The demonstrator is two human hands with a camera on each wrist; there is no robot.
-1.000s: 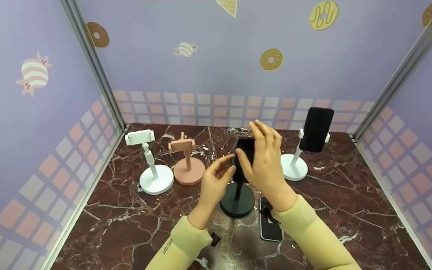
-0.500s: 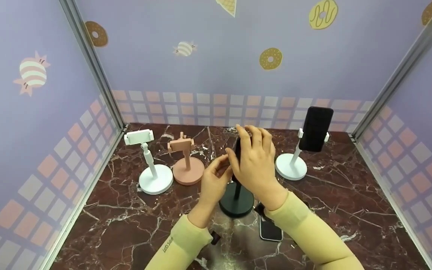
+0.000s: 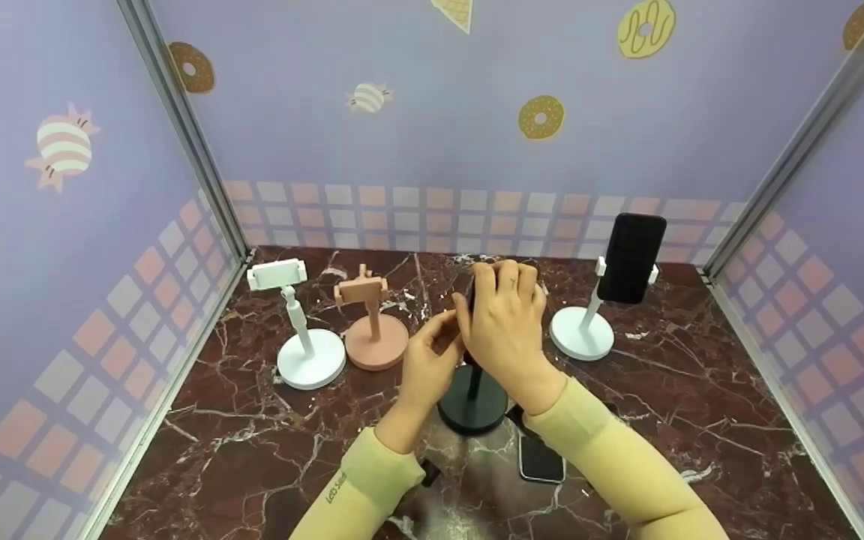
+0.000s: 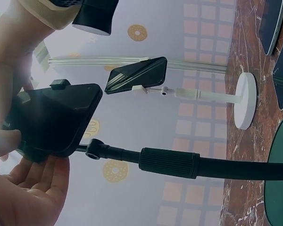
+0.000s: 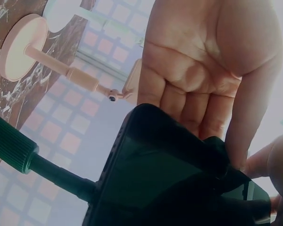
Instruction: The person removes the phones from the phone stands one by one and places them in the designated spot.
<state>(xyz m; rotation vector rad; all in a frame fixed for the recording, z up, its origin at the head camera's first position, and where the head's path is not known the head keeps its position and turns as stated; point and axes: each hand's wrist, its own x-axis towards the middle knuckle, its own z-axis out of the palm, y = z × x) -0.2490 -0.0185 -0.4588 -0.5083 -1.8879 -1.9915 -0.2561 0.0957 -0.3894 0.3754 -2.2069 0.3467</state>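
A black phone (image 4: 52, 120) sits upright in the clamp of a black phone stand (image 3: 475, 405). My left hand (image 3: 430, 364) is at the phone's left edge. In the right wrist view its thumb presses on a clamp jaw in front, while the fingers reach behind. My right hand (image 3: 505, 330) grips the phone from the right side, fingers bent over its top and thumb near the left edge. From the head view only a thin dark strip of the phone shows; the hand hides the rest.
A white stand (image 3: 311, 358) and a pink stand (image 3: 377, 343) are at the left. On the right, another white stand (image 3: 582, 334) bears a black phone (image 3: 632, 259). A phone (image 3: 541, 459) lies under my right forearm. A small dark piece (image 3: 429, 472) lies by my left sleeve.
My right hand has shifted left across the phone, and its fingers have bent down over the top. The phone is now mostly covered. My left hand has hardly moved.
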